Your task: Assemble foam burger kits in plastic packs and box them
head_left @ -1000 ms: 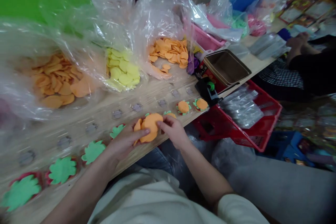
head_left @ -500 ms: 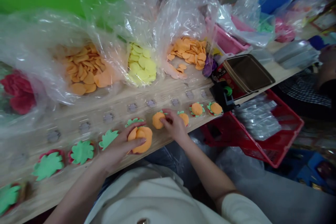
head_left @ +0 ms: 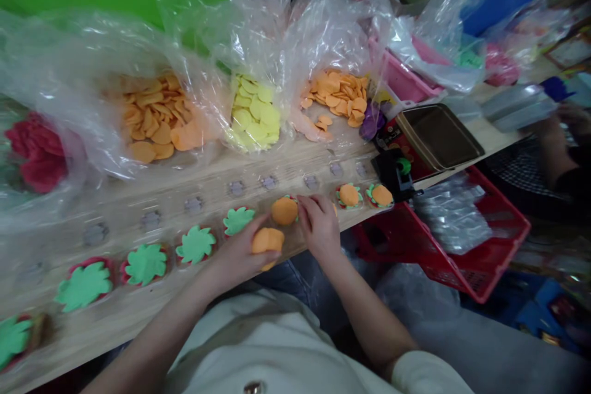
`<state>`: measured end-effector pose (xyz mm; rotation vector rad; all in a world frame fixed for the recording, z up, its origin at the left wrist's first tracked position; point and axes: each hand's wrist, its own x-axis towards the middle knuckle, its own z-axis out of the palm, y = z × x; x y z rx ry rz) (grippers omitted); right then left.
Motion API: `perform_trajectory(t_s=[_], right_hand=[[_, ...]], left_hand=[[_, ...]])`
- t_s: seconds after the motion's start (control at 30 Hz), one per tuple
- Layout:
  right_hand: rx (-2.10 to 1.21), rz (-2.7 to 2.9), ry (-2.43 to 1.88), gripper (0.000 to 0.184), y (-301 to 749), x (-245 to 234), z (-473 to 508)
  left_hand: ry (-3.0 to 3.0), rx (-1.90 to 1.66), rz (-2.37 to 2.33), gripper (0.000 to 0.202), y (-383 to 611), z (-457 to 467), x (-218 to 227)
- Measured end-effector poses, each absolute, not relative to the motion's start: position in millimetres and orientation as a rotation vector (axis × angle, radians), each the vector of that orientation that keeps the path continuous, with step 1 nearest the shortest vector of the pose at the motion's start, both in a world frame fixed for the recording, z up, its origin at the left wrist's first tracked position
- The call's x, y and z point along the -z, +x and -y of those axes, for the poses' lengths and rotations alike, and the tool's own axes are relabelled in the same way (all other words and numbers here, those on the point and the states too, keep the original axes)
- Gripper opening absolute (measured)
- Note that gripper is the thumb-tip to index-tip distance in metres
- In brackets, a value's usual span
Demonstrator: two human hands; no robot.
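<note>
My left hand [head_left: 242,252] is closed around a stack of orange foam discs [head_left: 268,240] above the table's front edge. Just beyond the stack, one orange disc [head_left: 285,211] lies over a green-and-red piece in a clear cup. At that disc's right edge are the bunched fingers of my right hand [head_left: 321,225]; whatever they may pinch is hidden. Green leafy foam pieces on red ones, such as this one [head_left: 196,244], form a row to the left. Further right, two orange-topped pieces [head_left: 349,195] sit in the same row, and another is mostly covered by my right hand.
Behind the row stand open plastic bags of orange discs [head_left: 157,117], yellow discs [head_left: 255,114] and more orange discs [head_left: 339,95]. A black tape dispenser [head_left: 392,175] and a brown-lidded box [head_left: 438,135] are at right, above a red crate [head_left: 503,258]. Another person's arm [head_left: 551,141] shows far right.
My left hand has moved right with the stack, closer to the disc in the row. My right hand has shifted slightly right, from on that disc to its edge.
</note>
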<state>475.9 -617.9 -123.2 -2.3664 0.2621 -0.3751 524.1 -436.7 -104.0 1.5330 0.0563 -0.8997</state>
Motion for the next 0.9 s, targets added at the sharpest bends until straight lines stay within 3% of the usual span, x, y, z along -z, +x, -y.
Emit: perform_trajectory(t_s=[0.17,0.3,0.53,0.73,0.9], right_hand=[[-0.048,-0.244,-1.714,0.026,485,119,588],[-0.074,-0.28,-1.564,0.024,496,123,567],[0.38,-0.263,-2.321,0.021,506,125,619],[0.347,-0.138,-2.683,0.021,510,143,619],[0.378,-0.085,-2.709,0.017,513,153,603]], left_hand=[[1.097,0.91,-0.358,0.037,526,423,84],[1.06,0.721,-0.448,0.031,521,414,80],[1.112,0.638,-0.561,0.026,514,388,93],[1.114,0.683,-0.516,0.033,514,379,95],[1.109,0.671,-0.512,0.034,514,376,92]])
